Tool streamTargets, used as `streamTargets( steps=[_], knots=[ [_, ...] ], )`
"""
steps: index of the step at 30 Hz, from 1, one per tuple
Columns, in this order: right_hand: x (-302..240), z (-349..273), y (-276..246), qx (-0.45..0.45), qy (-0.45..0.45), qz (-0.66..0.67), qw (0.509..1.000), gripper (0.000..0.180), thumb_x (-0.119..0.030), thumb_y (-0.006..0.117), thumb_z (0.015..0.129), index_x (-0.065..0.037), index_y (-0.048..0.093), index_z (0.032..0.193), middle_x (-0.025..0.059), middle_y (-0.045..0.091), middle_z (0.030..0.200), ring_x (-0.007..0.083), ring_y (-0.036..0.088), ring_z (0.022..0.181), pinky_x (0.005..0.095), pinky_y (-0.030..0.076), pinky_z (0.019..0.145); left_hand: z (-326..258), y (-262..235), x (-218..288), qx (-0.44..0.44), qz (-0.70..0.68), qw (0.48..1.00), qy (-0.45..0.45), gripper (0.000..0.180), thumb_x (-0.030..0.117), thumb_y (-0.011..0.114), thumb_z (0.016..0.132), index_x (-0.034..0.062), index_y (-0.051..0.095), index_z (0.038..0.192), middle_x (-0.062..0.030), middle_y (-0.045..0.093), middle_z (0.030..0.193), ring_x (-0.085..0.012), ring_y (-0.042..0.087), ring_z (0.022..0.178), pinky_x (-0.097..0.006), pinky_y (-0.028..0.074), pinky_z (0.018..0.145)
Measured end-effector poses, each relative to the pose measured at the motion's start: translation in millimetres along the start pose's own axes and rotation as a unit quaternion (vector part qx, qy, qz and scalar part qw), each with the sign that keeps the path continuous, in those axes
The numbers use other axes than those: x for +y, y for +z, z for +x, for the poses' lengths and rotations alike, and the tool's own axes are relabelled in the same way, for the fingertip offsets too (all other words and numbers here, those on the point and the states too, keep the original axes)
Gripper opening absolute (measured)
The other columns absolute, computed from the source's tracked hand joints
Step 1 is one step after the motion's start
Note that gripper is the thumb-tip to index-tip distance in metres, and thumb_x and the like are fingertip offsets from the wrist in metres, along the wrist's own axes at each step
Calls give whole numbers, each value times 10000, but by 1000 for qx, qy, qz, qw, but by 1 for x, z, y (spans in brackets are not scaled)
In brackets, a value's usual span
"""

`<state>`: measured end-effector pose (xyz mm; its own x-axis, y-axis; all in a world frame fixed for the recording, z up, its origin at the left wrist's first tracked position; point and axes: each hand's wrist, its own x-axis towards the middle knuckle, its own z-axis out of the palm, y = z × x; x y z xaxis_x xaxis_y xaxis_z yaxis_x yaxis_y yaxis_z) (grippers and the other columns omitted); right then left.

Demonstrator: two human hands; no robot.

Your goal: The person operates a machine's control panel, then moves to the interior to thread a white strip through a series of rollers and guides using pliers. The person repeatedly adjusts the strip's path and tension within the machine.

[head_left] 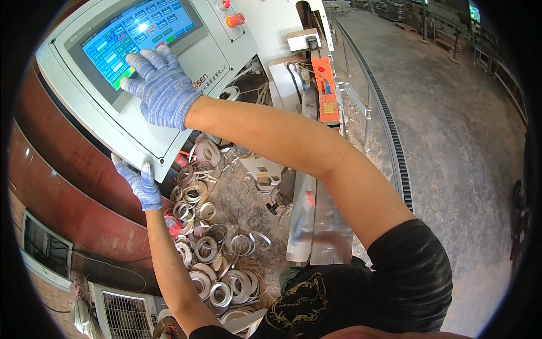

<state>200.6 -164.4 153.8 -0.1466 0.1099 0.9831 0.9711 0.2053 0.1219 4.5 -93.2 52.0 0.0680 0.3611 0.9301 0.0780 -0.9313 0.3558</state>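
Note:
My right hand (161, 90), in a blue-and-white knit glove, reaches across to a lit touchscreen (138, 34). Its fingers are spread, and the thumb tip lies over a green button at the screen's lower edge. The screen sits in a light grey control panel (226, 42) with red knobs at its upper right. Lower down, my left hand (141, 185), gloved alike, grips the panel's bottom edge near the corner. Its thumb lies over the front face while the other fingers are on the edge's far side, partly hidden.
Several rolls of edge-banding tape (220, 294) are heaped on the dusty floor below the panel. An orange machine unit (326, 90) and a metal rail (316, 226) stand to the right, beside a black track (389, 107). Dark red curved panels (73, 192) fill the left.

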Motion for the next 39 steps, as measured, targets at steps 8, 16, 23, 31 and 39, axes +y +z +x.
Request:
streamTargets(
  steps=[8,16,23,31,39],
  knots=[
    [0,0,-1,-2,0,1,1000,432,-252,509,794,-185,567,1217,148,350,1389,317,269,1298,536,116,1084,-1,0,2,-3,-4,1000,-5,982,417,665,741,24,90,1433,-159,161,1470,-288,175,1358,-408,130,1114],
    [2,0,2,-33,-11,-13,999,486,-298,514,810,-177,500,1280,172,291,1422,355,217,1319,569,83,1063,0,-3,-5,-10,37,999,15,902,393,608,807,51,69,1444,-151,190,1466,-271,264,1321,-390,236,1072],
    [1,0,0,-23,-6,3,1000,461,-281,520,801,-181,524,1251,164,312,1408,343,228,1313,559,96,1070,0,-4,-7,-11,21,1000,14,938,409,631,782,40,73,1441,-156,167,1474,-278,224,1341,-396,191,1091],
    [0,-1,0,5,1,7,1000,432,-258,538,779,-188,566,1204,146,350,1381,321,270,1294,543,126,1084,-1,2,5,0,-11,1000,-14,990,404,673,738,19,84,1433,-160,158,1469,-286,176,1355,-404,130,1111],
    [1,0,-1,-31,-6,-6,999,466,-283,508,809,-185,516,1265,163,305,1415,342,226,1315,554,93,1074,0,0,0,-3,-8,1000,-4,980,394,670,741,15,86,1431,-160,156,1470,-286,172,1357,-404,125,1113]
  ],
)
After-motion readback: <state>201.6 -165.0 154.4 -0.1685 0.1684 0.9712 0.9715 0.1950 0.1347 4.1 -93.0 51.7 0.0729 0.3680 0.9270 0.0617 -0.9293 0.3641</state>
